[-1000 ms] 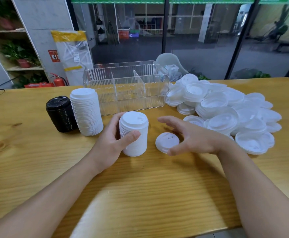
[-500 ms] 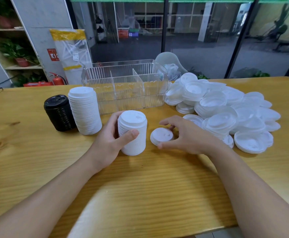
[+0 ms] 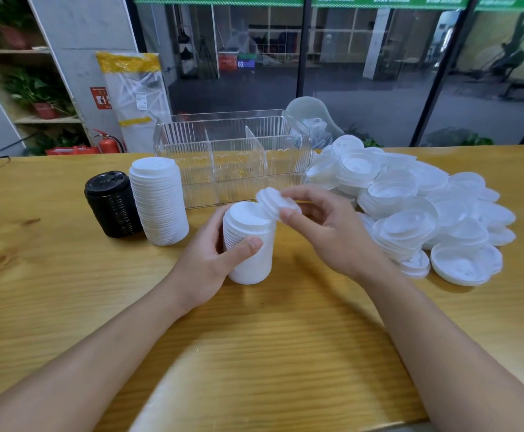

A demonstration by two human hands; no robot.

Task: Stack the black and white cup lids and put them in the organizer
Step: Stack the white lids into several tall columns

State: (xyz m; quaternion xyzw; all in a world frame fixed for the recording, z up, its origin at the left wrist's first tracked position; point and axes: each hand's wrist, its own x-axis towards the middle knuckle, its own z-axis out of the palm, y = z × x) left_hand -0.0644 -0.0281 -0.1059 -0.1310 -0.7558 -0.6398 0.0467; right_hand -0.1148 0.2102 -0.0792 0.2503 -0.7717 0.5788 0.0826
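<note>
My left hand (image 3: 211, 263) grips a short stack of white lids (image 3: 250, 244) standing on the table's middle. My right hand (image 3: 326, 229) pinches a single white lid (image 3: 273, 202), tilted, just above the stack's right rim. A taller white stack (image 3: 159, 201) and a black stack (image 3: 112, 204) stand side by side to the left. Behind them is the clear organizer (image 3: 232, 157) with three compartments, nothing visible inside. A heap of loose white lids (image 3: 410, 207) covers the table at right.
The wooden table (image 3: 254, 353) has bare surface in front of me and at far left. A clear plastic bag (image 3: 316, 132) lies behind the organizer. Beyond the table's far edge are a shelf with plants, a fire extinguisher (image 3: 108, 145) and glass walls.
My right hand took a single white lid off the table and lifted it up and left to the top of the stack in my left hand. The left hand stayed on the stack.
</note>
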